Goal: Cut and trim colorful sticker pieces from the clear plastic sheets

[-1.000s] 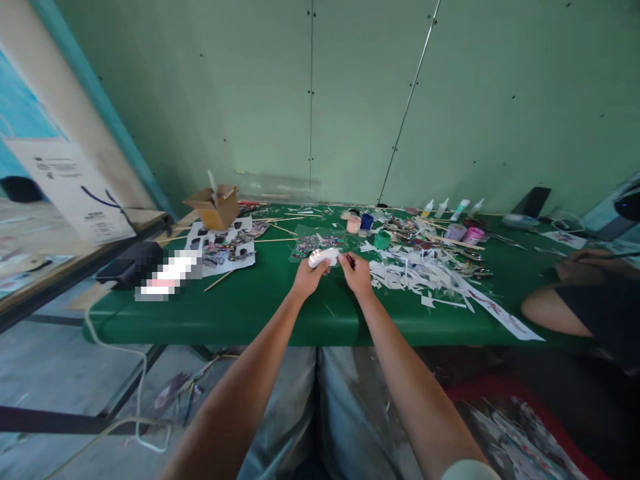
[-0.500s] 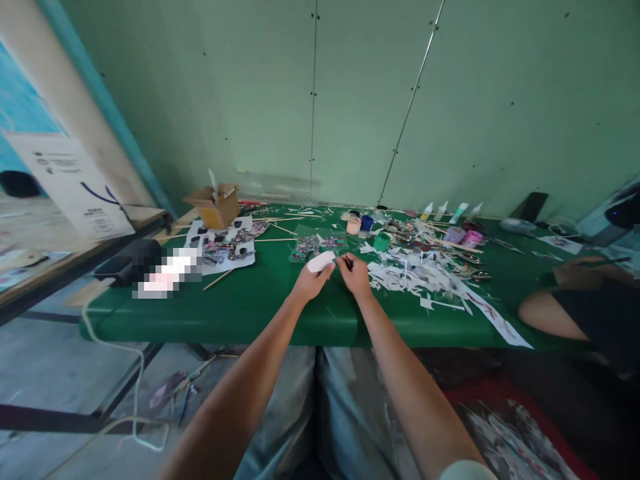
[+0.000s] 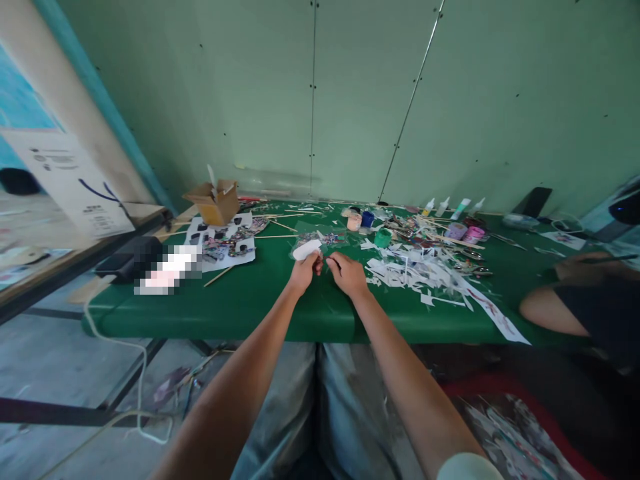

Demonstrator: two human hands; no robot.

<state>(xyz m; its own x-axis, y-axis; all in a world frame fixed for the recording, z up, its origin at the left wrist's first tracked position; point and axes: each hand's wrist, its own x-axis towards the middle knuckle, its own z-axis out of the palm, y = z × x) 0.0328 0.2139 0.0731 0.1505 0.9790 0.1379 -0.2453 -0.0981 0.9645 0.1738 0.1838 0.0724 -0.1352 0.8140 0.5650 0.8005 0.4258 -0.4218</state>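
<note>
My left hand is closed on a small white paper piece, rounded at its outer end, just above the green tabletop. Close by on the right, my right hand has its fingers curled in, thumb side toward the left hand. Whatever lies inside those fingers is hidden. Behind both hands, small colourful cut-outs rest on a clear plastic sheet. White paper scraps spread out beside my right hand.
Paint pots, one of them green, stand behind the scraps near several glue bottles. At left are a cardboard box, a printed sheet and thin sticks. Another person's arm rests at the right.
My left hand has shifted slightly left with the paper, which now lies at a flatter angle. My right hand has moved a little left, and the dark thing at its fingers no longer shows.
</note>
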